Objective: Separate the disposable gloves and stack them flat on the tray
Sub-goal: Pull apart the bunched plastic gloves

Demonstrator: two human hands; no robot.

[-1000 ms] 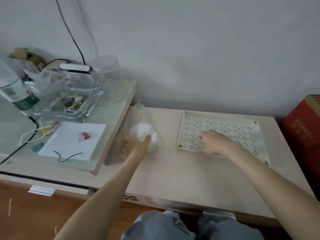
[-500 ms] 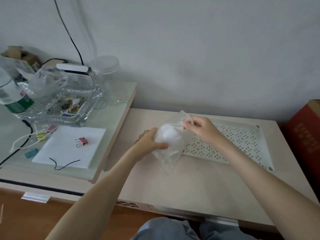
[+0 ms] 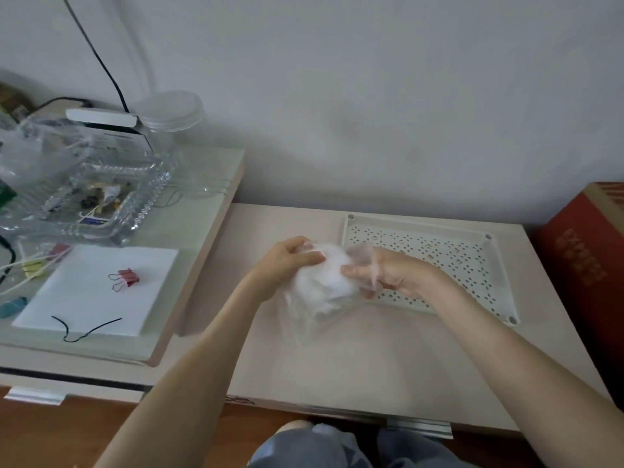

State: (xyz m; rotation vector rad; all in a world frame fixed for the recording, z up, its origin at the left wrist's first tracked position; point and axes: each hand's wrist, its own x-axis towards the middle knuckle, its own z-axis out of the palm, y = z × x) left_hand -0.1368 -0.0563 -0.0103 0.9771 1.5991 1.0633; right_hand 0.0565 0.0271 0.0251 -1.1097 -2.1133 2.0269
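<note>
Gloves held as one bundle above the table, none on the tray yet

Head view: the gloves [image 3: 320, 282] are a white, crumpled bundle inside thin clear plastic, lifted above the table [image 3: 337, 359], just left of the tray [image 3: 499, 282]. The left hand [image 3: 287, 265] grips the bundle from the left side, with the fingers curled over its top. The right hand [image 3: 388, 275] pinches the clear film on the right side, and some film lies over its fingers. A loose flap of plastic hangs down under the bundle. The white tray with many small holes lies flat on the table and I see no glove on it, so I judge that the separating has only begun.

The gloves look very light, soft and without any stiffness, and the film is probably slippery and clings to itself. I think it is best to pinch one single layer at a free edge or cuff and to peel slowly while the other hand keeps the rest. A strong pull could tear the film or bring several gloves together.
</note>
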